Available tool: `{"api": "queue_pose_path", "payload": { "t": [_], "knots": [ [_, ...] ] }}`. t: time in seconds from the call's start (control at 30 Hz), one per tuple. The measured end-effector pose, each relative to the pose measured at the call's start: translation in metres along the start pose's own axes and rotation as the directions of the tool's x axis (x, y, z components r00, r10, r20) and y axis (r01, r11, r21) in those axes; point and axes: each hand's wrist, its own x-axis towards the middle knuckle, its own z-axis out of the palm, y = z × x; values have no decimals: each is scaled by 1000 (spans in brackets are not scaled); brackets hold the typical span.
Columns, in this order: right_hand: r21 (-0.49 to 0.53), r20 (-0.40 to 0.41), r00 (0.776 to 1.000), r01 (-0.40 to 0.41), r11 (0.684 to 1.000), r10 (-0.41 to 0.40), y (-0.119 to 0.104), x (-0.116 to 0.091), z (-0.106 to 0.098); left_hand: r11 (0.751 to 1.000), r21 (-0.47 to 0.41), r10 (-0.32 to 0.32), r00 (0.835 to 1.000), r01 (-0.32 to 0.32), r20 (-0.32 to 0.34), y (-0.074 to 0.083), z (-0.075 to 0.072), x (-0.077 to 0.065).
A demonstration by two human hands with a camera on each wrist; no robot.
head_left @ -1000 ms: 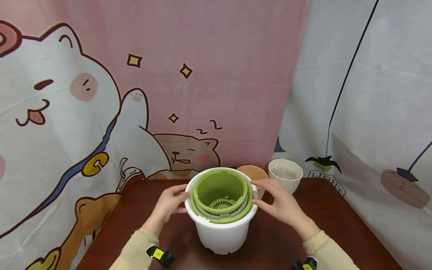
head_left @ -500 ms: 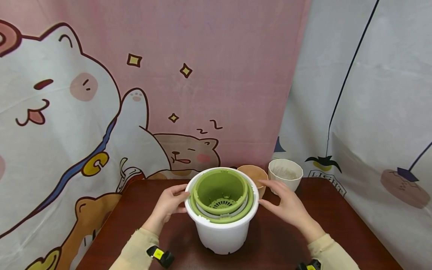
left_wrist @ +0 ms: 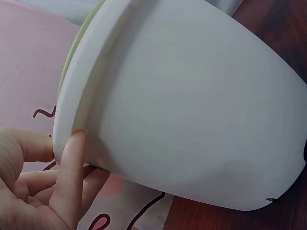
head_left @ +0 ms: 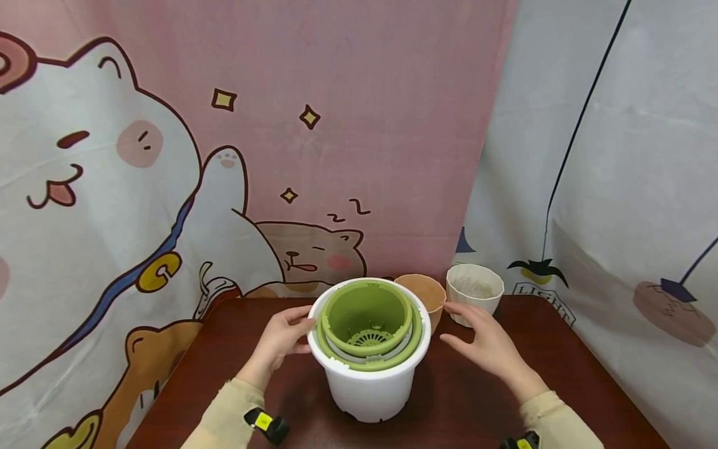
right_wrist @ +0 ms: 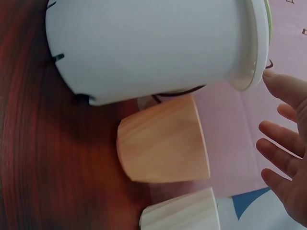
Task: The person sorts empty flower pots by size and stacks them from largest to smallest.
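A large white flower pot stands upright on the table. Nested inside it are a green pot with a slotted bottom, a grey rim and a wider green rim around that. My left hand holds the white pot's rim at its left side; in the left wrist view, the fingers of that hand curl under the rim. Off the pot's right side, my right hand has its fingers spread and holds nothing. The right wrist view shows its thumb near the pot's rim from that angle.
Behind the white pot stands an orange faceted pot, with a cream faceted pot to its right, near the table's back edge. A printed cloth hangs behind the dark red wooden table.
My right hand has moved off the white pot's rim and away to the right. The left hand and the nested pots have stayed put.
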Motion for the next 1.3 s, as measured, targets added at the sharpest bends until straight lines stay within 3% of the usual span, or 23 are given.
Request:
{"api": "queue_pose_path", "payload": {
  "t": [0.4,0.67,0.9,1.3],
  "knots": [
    [-19,36,995,-93,995,94,22,-8,3,1000,-8,0,1000,0,-9,0,-1,1],
    [-36,34,993,-111,993,112,30,-17,5,1000,-15,-2,1000,2,-6,-1,-1,0],
    [-57,64,980,-183,981,186,39,-19,4,1000,-18,3,1000,-3,-3,-2,0,0],
    [-101,73,976,-198,975,206,53,-13,3,1000,-22,3,1000,-3,2,-1,0,-1]
  ]
}}
